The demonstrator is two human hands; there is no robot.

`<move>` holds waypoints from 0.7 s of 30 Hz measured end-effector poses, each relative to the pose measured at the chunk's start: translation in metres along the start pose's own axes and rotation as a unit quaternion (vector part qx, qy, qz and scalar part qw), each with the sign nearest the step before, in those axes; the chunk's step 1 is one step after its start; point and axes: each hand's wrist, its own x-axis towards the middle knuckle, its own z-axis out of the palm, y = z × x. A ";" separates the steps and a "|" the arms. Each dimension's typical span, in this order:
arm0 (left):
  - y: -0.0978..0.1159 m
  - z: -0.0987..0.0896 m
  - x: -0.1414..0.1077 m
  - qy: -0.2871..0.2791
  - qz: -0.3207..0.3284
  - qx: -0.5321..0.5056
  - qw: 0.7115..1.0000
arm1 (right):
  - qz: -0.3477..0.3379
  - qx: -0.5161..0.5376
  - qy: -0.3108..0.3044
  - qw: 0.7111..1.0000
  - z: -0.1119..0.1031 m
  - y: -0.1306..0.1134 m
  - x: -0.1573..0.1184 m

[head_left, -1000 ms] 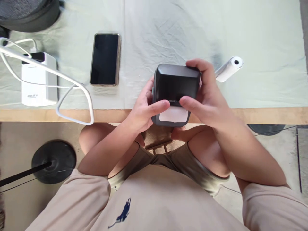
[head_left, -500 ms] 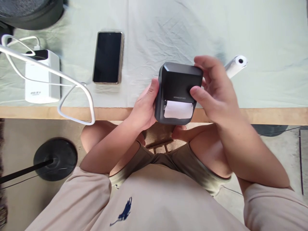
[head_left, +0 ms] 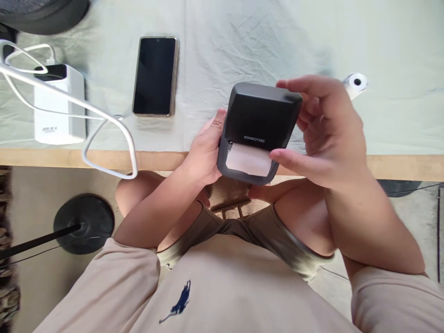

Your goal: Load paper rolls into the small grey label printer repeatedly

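A dark label printer (head_left: 262,115) marked NIIMBOT is tilted in front of me, over the table's front edge. White label paper (head_left: 249,159) shows in the slot at its near end. My left hand (head_left: 207,150) grips the printer's left side, thumb along the edge and the other fingers hidden underneath. At the right side, my right hand (head_left: 329,129) has its index fingertip on the far right corner and its thumb at the right end of the paper slot. Beyond that hand, a white paper roll (head_left: 356,83) lies on the cloth, partly covered by the hand.
A phone (head_left: 155,76) with a dark screen lies on the pale cloth (head_left: 215,60) left of the printer. Further left stands a white power bank (head_left: 58,106) with a white cable (head_left: 130,138) looping past the wooden table edge (head_left: 159,159). A black round object (head_left: 45,16) sits at the far left.
The printer has tilted and come slightly nearer, its far end shifting right. My right hand has moved right with it, and its thumb has slid down from the cover to the paper slot.
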 end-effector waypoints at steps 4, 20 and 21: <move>-0.003 -0.001 0.004 -0.081 0.007 -0.015 0.997 | -0.045 -0.057 0.154 0.985 0.008 -0.002 0.003; -0.006 -0.009 -0.003 -0.109 0.056 0.079 0.989 | -0.002 -0.277 0.006 0.961 -0.013 -0.003 0.003; -0.006 -0.010 -0.003 -0.106 0.053 0.079 0.990 | -0.001 -0.290 0.002 0.957 -0.013 -0.002 0.003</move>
